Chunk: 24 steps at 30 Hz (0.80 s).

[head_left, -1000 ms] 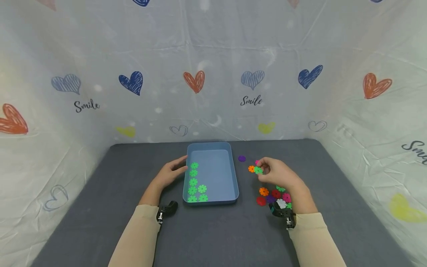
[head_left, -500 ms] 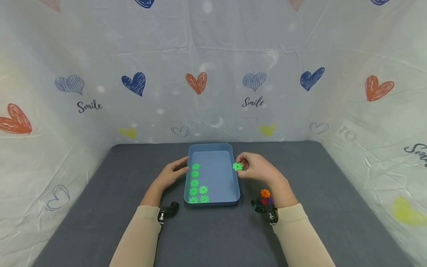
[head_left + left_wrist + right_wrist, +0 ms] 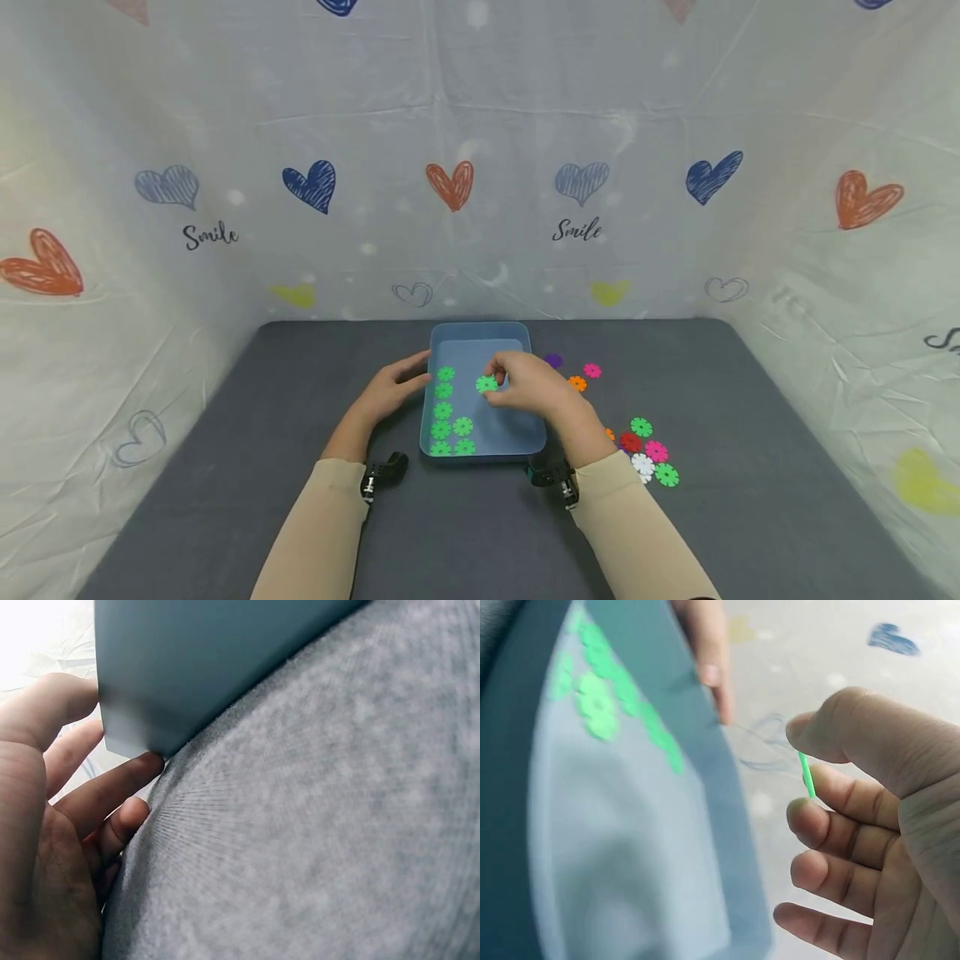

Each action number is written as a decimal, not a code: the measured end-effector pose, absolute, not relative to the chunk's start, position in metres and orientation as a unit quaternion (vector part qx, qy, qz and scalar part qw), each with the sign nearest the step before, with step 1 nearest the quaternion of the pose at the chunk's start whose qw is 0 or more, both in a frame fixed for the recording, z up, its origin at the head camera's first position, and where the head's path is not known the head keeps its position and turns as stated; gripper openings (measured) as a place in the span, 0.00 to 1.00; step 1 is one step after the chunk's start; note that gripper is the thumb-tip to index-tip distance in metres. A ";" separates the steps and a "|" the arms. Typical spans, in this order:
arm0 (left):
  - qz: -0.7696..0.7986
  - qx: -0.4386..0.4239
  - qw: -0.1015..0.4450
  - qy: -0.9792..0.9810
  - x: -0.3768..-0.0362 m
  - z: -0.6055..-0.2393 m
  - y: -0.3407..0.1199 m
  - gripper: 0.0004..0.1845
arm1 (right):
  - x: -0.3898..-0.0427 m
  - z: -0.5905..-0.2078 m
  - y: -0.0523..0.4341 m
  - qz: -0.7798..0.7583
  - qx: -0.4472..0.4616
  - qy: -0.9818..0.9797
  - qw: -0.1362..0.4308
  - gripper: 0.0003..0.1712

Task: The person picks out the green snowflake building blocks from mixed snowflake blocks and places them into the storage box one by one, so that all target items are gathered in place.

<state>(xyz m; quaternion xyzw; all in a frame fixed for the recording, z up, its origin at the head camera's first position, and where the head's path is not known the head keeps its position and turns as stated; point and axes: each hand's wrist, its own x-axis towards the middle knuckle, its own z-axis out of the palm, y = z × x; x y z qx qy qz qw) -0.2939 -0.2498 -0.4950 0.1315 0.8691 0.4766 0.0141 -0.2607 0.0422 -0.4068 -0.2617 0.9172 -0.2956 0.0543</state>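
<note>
A green flower-shaped disc (image 3: pixel 487 384) is pinched between the thumb and fingers of my right hand (image 3: pixel 528 385), over the blue tray (image 3: pixel 482 331). In the right wrist view the same disc (image 3: pixel 807 775) shows edge-on. My left hand (image 3: pixel 384 393) rests with its fingers and thumb against the tray's left side; in the left wrist view the fingertips (image 3: pixel 150 766) touch the tray wall (image 3: pixel 187 667). Inside the tray, several green flower discs (image 3: pixel 442 410) form a column along the left, with two more beside its near end.
Right of the tray lie loose flower discs: purple (image 3: pixel 553 360), pink (image 3: pixel 592 371) and orange (image 3: pixel 577 383) farther back. Nearer is a cluster with red (image 3: pixel 630 442), white (image 3: pixel 642 467) and green (image 3: pixel 667 475) ones, partly hidden by the right sleeve. A patterned curtain (image 3: pixel 495 167) stands behind the grey table.
My right hand has carried the green flower disc leftward from among the loose discs, past the tray's right rim, to above its inside. The left hand stays at the tray's side.
</note>
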 end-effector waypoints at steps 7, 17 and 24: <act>0.484 0.126 0.016 0.866 -0.295 -0.496 -0.249 0.32 | -0.268 -0.429 0.018 -0.279 -0.270 0.919 0.073 0.14; 0.482 0.119 0.025 0.868 -0.295 -0.495 -0.250 0.31 | -0.272 -0.449 0.001 -0.223 -0.275 0.932 0.076 0.17; 0.487 0.122 0.026 0.864 -0.297 -0.497 -0.250 0.31 | -0.272 -0.452 -0.003 -0.188 -0.294 0.935 0.067 0.17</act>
